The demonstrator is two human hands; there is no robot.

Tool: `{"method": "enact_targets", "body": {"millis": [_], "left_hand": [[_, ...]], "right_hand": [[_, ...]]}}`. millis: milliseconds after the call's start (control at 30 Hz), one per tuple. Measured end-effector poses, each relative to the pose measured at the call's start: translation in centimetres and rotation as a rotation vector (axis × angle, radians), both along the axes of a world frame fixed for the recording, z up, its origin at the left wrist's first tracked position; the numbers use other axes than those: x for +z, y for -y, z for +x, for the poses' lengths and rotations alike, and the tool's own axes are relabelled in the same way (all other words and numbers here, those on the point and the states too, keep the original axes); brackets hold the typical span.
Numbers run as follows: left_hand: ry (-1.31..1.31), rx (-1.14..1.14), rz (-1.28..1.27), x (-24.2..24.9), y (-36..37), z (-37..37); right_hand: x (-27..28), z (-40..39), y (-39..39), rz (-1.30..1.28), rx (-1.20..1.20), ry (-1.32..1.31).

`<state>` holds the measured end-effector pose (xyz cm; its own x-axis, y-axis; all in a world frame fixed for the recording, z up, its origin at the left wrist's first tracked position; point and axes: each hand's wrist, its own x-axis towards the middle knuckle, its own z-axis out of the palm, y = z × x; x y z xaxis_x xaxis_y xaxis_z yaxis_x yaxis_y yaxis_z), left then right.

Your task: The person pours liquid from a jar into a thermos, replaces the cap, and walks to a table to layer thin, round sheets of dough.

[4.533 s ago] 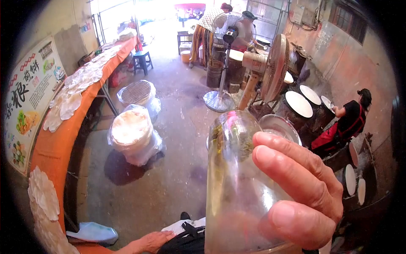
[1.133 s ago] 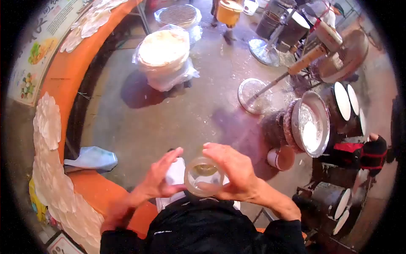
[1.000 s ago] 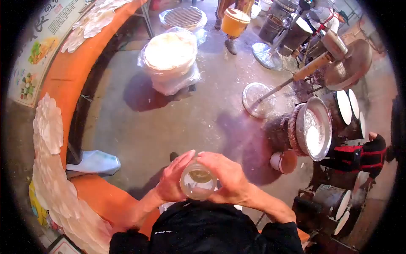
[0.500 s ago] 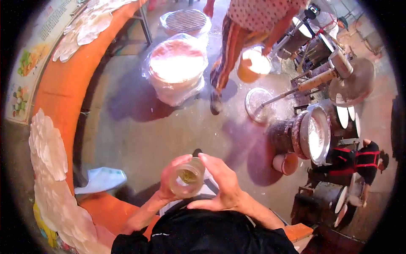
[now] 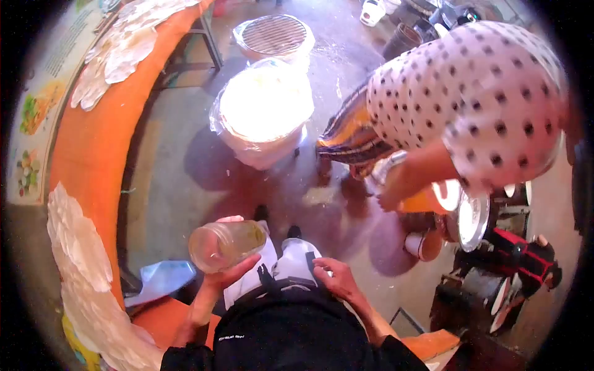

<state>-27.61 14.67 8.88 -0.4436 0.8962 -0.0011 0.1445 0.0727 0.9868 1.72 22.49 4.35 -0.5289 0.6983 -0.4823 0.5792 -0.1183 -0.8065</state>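
My left hand (image 5: pixel 238 271) is wrapped round a clear jar (image 5: pixel 226 245) and holds it tilted in front of my left leg. Something pale yellow-green shows in its right end; the exact contents are blurred. My right hand (image 5: pixel 337 279) is apart from the jar, over my white trousers (image 5: pixel 295 263) near the right thigh. Its fingers are curled in, and whatever they may hold is too small to make out.
An orange-topped table (image 5: pixel 90 145) with thin white sheets (image 5: pixel 80 247) curves along my left. Ahead stands a plastic-wrapped tub (image 5: pixel 266 105). A person in a dotted top (image 5: pixel 470 99) bends over an orange bucket (image 5: pixel 424 201) at right. Beyond, another person (image 5: pixel 526 256) stands near pots.
My right hand has left the jar and moved down to the right, its fingers curling. My left hand has carried the jar left and tipped it. The dotted-top person has come much closer.
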Motion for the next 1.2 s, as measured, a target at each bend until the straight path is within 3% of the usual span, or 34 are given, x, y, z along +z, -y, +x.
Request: {"method": "enact_targets", "body": {"millis": [167, 333, 567, 633, 800, 867, 967, 1000, 1100, 1200], "left_hand": [[-0.001, -0.109, -0.004, 0.4, -5.5, -5.3], [-0.045, -0.226, 0.010, -0.7, -11.5, -9.5], [-0.078, -0.287, -0.048, -1.6, -22.7, -9.7], [-0.143, -0.344, 0.035, -2.2, -27.0, -9.2], [-0.504, -0.349, 0.279, -4.6, -40.5, -8.1], [-0.368, -0.311, 0.212, -4.9, -45.1, -6.4], [-0.209, -0.269, 0.321, -3.9, -52.6, -3.9], [-0.394, -0.281, 0.363, -3.5, -55.5, -3.8], [-0.355, -0.354, 0.297, -3.0, -61.1, -3.2], [-0.364, -0.326, 0.310, -2.1, -66.5, -3.8]], "right_hand": [[-2.6, -3.0, -1.6, 0.024, -0.170, 0.053], [-1.1, -5.6, -3.9, -0.054, -0.352, 0.125], [-2.2, -5.9, -8.8, -0.073, -0.582, 0.118], [-2.8, -5.5, -11.2, -0.078, -0.634, 0.114], [-4.6, -4.3, -22.4, -0.083, -0.597, 0.065], [-5.0, -2.4, -26.6, -0.055, -0.567, 0.079], [-4.1, -1.4, -34.1, 0.013, -0.653, 0.042], [-2.9, -1.7, -37.8, 0.067, -0.611, 0.052], [0.1, -2.5, -47.5, 0.124, -0.523, 0.111], [1.3, -3.5, -56.6, 0.369, -0.363, 0.158]]}}
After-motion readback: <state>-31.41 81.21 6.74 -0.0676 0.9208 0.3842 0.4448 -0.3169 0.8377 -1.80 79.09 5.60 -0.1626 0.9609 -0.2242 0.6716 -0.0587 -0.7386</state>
